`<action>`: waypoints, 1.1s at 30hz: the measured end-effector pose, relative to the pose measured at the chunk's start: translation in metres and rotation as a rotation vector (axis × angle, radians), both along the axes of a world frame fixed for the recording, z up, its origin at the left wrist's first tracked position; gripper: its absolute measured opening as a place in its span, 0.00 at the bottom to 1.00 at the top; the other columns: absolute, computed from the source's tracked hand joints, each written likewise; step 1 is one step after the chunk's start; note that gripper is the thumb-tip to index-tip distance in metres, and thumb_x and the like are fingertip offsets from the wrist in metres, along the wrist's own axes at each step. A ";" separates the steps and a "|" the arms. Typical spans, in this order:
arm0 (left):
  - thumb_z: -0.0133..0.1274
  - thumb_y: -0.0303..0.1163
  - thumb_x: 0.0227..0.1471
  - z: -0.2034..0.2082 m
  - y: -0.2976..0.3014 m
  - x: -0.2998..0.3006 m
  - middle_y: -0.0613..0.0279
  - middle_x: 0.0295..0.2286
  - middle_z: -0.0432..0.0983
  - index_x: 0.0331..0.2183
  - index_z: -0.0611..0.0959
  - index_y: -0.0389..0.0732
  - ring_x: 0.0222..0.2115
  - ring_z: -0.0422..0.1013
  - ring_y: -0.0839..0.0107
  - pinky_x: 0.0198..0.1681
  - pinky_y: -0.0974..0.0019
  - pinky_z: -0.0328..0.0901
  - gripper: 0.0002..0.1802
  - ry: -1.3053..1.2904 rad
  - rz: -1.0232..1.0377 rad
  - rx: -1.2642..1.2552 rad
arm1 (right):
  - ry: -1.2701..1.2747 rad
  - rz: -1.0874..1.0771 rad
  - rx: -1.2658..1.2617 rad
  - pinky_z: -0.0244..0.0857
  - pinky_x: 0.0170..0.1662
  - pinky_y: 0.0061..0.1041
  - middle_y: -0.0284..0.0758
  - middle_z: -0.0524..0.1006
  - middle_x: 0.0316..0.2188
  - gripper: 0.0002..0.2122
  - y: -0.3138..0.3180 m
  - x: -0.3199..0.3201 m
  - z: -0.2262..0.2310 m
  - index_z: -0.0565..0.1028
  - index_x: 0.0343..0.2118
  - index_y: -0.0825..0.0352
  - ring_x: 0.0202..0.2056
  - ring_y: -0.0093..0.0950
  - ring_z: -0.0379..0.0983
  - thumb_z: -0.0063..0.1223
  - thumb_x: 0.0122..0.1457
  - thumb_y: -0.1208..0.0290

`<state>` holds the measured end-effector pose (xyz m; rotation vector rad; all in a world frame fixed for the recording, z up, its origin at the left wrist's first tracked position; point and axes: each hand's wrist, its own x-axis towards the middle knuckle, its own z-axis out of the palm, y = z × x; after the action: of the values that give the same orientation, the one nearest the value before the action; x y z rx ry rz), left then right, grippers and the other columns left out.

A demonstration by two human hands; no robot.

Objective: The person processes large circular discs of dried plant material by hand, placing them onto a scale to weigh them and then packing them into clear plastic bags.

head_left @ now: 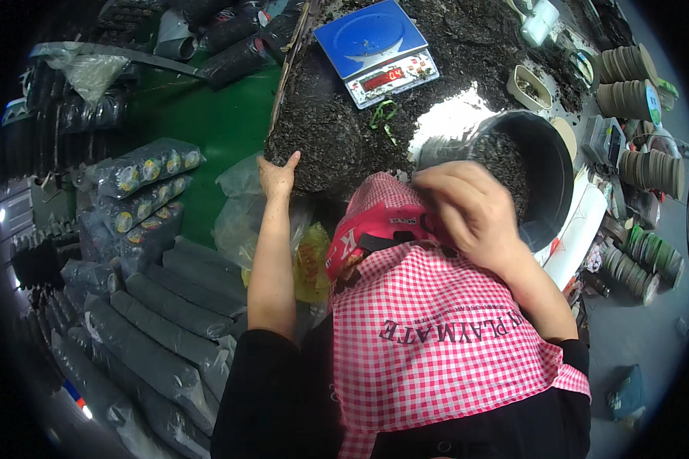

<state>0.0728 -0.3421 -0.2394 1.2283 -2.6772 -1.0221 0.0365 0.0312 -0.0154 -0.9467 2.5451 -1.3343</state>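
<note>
Green floor and plastic-wrapped grey packs flank the table. At its near-left corner the left hand is spread, thumb apart, beside loose dark flakes; the right hand, blurred and curled, is near the black bucket of flakes, its grip unclear. Light, unhurried fingers would probably limit spills. More flakes litter the tabletop around a blue-topped scale
</note>
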 end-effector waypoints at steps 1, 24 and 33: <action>0.68 0.52 0.35 -0.004 0.004 -0.006 0.34 0.53 0.63 0.56 0.61 0.25 0.55 0.61 0.47 0.59 0.57 0.55 0.57 -0.009 -0.038 0.016 | -0.095 0.013 -0.099 0.68 0.49 0.30 0.41 0.77 0.42 0.13 -0.021 -0.001 -0.005 0.77 0.41 0.68 0.44 0.38 0.74 0.48 0.52 0.80; 0.69 0.43 0.39 0.143 0.070 -0.027 0.55 0.53 0.63 0.59 0.58 0.40 0.53 0.63 0.59 0.55 0.57 0.64 0.52 0.680 -0.489 1.303 | 0.042 -0.175 -0.276 0.55 0.62 0.36 0.42 0.67 0.57 0.29 -0.118 -0.003 -0.037 0.69 0.55 0.63 0.60 0.40 0.61 0.61 0.46 0.70; 0.45 0.28 0.48 0.147 0.054 -0.037 0.52 0.53 0.66 0.56 0.65 0.36 0.54 0.63 0.56 0.59 0.48 0.58 0.32 0.530 -0.109 1.653 | -0.496 -0.919 -1.545 0.70 0.48 0.35 0.40 0.77 0.36 0.12 0.033 0.033 -0.004 0.72 0.42 0.71 0.39 0.33 0.76 0.41 0.56 0.78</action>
<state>0.0357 -0.2877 -0.0927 0.4867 -1.1105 -3.1011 0.0698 0.0647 -0.0190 0.7116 1.1254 -3.2147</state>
